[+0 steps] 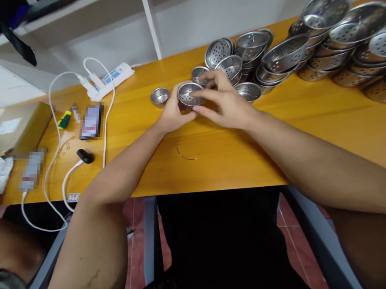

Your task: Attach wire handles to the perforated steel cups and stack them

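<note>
My left hand [175, 113] is wrapped round a small perforated metal strainer cup [186, 94], keeping it just above the wooden table with its mouth facing me. At the cup's right side is my right hand [223, 100]. Its thumb is at the rim, near my left thumb, and the index finger reaches over the opening. A smaller metal cup [159, 97] stands left of my hands, and another small cup [200, 74] sits behind them, partly covered by my right fingers. A thin curved wire [185, 156] lies on the table nearer to me.
Stacks of perforated metal cups [329, 61] line the back right. A white power strip [113, 81] with cables, phones [92, 121], a yellow-green tool [64, 119] and a cardboard box [19, 127] are at left. Another person's arm [7, 233] shows at lower left.
</note>
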The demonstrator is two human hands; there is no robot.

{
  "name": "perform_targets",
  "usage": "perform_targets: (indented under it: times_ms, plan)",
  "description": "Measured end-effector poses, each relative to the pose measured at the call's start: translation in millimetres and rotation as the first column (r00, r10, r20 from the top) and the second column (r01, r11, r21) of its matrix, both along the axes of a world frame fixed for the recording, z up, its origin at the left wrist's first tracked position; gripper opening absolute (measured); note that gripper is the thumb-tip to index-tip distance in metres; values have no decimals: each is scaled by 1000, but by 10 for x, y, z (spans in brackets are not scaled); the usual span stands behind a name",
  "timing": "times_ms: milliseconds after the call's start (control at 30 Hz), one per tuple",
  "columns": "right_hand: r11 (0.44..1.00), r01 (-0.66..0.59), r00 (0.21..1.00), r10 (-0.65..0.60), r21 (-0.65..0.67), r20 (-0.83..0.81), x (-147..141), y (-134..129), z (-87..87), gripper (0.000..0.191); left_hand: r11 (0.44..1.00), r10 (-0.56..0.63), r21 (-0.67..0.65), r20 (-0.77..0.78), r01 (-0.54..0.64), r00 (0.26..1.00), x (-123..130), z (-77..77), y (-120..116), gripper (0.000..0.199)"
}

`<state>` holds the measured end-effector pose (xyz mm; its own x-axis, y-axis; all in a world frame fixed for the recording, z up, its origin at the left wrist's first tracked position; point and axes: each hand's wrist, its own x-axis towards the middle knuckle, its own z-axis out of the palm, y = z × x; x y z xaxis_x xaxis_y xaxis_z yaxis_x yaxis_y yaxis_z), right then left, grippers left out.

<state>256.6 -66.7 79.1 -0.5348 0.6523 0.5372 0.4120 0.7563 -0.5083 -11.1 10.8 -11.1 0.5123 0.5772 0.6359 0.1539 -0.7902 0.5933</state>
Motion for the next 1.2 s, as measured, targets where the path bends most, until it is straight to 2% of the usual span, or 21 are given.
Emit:
perform_targets:
  times_ms: [100, 233, 400, 533, 600, 733, 833, 967, 1067, 1200]
  plan:
    - [997, 74, 996, -76, 30, 48, -25, -41, 98, 36, 999, 48, -18, 3, -48, 999, 0, -49, 59, 98]
    - [983, 180, 971, -184, 42, 149, -68, -52, 232, 44, 992, 121, -23, 24, -121, 992, -22, -8, 75, 97]
    - [901, 414, 867, -433, 128, 247, -27, 41, 404, 55, 938, 345, 11, 23, -346, 938, -187, 183, 41, 84]
    - [846, 509, 799, -533, 159, 277, -3, 123, 456, 50, 891, 452, 23, 27, -452, 892, -312, 279, 75, 69]
    - [844, 516, 789, -535, 147, 303, 1, 162, 430, 51, 871, 490, 10, 22, -490, 871, -325, 303, 77, 67]
    - [884, 440, 815, -467, 158, 342, 18, 239, 324, 54, 813, 581, -37, -20, -581, 814, -288, 350, 15, 74]
    - [895, 414, 818, -445, 163, 363, 12, 275, 267, 62, 729, 673, -100, -77, -677, 736, -256, 377, -42, 84]
    - [898, 429, 837, -436, 98, 330, -24, 279, 267, 60, 625, 745, -186, -150, -758, 650, -248, 375, -61, 103]
    - [898, 432, 831, -432, 82, 349, -36, 255, 298, 60, 604, 739, -255, -176, -755, 650, -275, 352, -34, 106]
    - [886, 441, 767, -456, 145, 451, -21, 185, 358, 67, 630, 705, -309, -157, -712, 692, -338, 301, 35, 103]
